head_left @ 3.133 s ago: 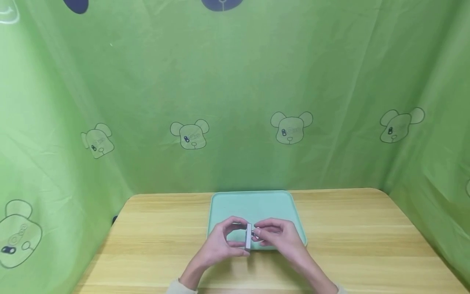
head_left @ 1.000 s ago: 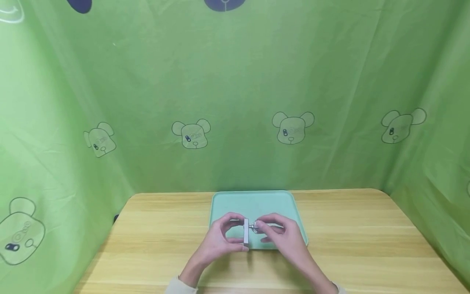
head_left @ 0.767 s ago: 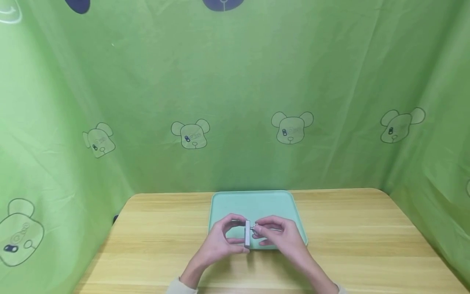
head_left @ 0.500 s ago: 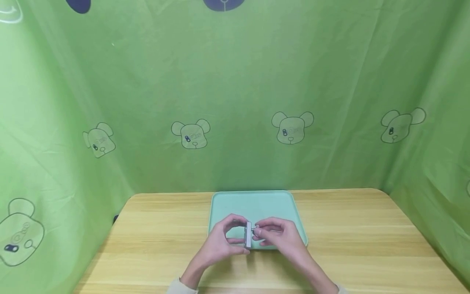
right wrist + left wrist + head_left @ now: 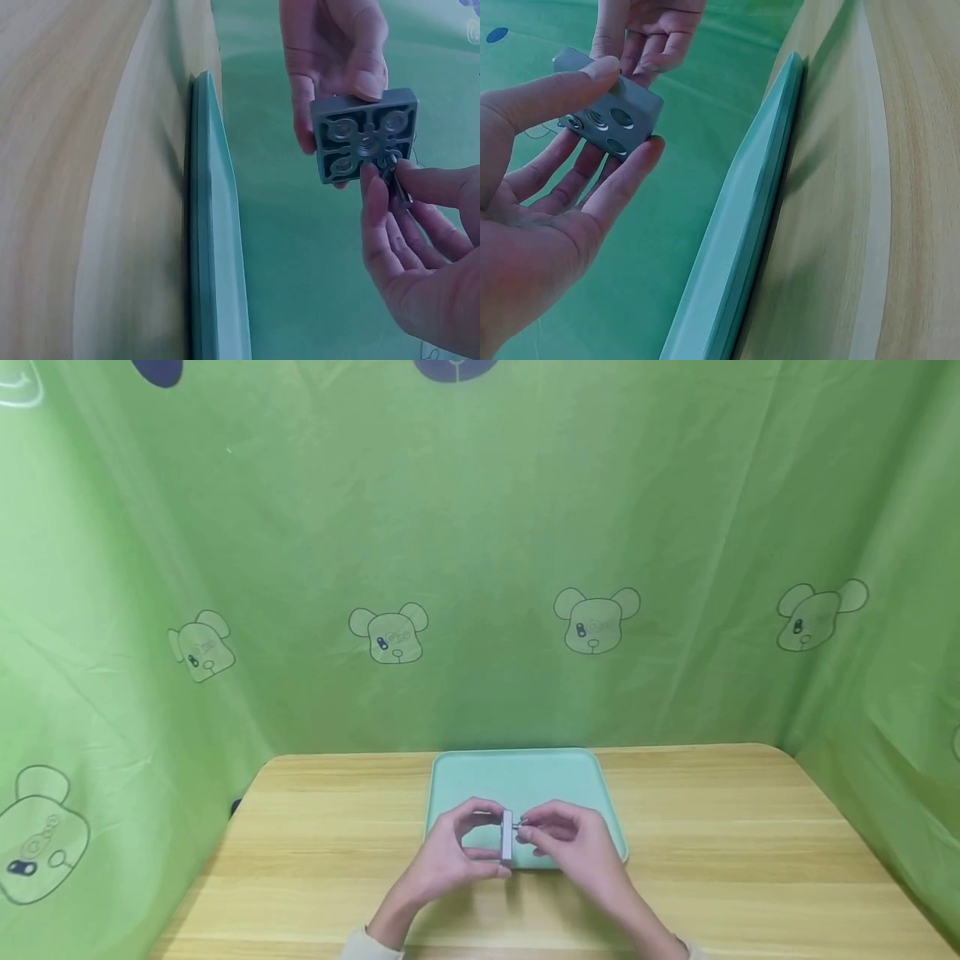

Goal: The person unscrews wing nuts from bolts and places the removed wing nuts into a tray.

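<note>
Green cloth (image 5: 480,510) printed with bear heads encloses the desk (image 5: 750,827) behind and on both sides.

Square metal block (image 5: 366,142): held upright in the air, over the near part of the tray in the head view. One face carries round holes; the other is recessed, with ribs and round bosses inside a raised border. Left hand (image 5: 446,856): thumb on one edge of the block, fingers on the opposite edge, clamped; a gap shows between palm and block. Right hand (image 5: 581,847): thumb and fingers together on a slim metal piece (image 5: 400,187). Its far end meets the recessed face at one corner boss; cannot tell how deep it sits. Only a narrow space separates right fingertips from block.

Light green tray (image 5: 525,770): low raised rim, flat on the desk, rear rim close to the desk's back edge. Both wrist views show background between block and tray, so the block is apart from it. Wood runs wide to left and right of the tray, with a further strip on the near side, under the forearms. Rear desk corners rounded. Pale sleeve (image 5: 369,946) at the left wrist, by the lower picture edge.
</note>
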A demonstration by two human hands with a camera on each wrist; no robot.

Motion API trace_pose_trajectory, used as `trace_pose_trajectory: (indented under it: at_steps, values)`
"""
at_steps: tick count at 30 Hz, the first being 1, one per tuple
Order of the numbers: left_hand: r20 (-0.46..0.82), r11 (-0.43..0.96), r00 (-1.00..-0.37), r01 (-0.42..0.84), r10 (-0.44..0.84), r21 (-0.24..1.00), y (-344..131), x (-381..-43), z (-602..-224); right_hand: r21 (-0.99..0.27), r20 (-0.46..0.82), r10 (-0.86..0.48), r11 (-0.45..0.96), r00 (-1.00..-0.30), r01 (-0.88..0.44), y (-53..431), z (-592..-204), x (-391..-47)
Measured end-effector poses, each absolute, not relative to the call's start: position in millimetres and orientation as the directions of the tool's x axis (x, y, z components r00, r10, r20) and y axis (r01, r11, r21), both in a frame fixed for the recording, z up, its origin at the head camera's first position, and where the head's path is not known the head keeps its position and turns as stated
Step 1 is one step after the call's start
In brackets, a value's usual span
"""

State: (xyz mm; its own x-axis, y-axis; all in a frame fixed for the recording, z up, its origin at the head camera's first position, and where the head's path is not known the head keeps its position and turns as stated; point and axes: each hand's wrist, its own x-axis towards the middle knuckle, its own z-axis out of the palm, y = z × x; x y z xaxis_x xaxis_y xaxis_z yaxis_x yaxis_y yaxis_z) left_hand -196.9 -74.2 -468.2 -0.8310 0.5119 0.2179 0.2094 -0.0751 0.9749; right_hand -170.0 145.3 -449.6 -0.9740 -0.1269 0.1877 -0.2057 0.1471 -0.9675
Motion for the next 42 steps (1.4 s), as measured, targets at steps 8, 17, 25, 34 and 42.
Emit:
trace_pose_trajectory:
  at_steps: [8,17,25,34,42]
  values:
    - [0.205,-0.155,-0.828,0.144,0.522,0.977,-77,-198,-469,-0.688,0.624,-0.147,0.362,-0.767,-0.629,141,-455,-171]
    - [0.192,-0.167,-0.828,0.12,0.527,0.979,-79,-199,-468,-0.291,0.867,-0.274,0.398,-0.416,-0.87,143,-460,-179]
    - [0.184,-0.181,-0.826,0.102,0.532,0.978,-80,-199,-466,-0.036,0.93,-0.317,0.43,-0.189,-0.902,143,-463,-185]
    - [0.194,-0.182,-0.83,0.114,0.524,0.977,-80,-199,-467,-0.229,0.884,-0.296,0.403,-0.363,-0.886,143,-460,-181]
    - [0.204,-0.181,-0.835,0.128,0.511,0.975,-80,-201,-467,-0.858,0.47,-0.114,0.172,-0.875,-0.483,148,-453,-174]
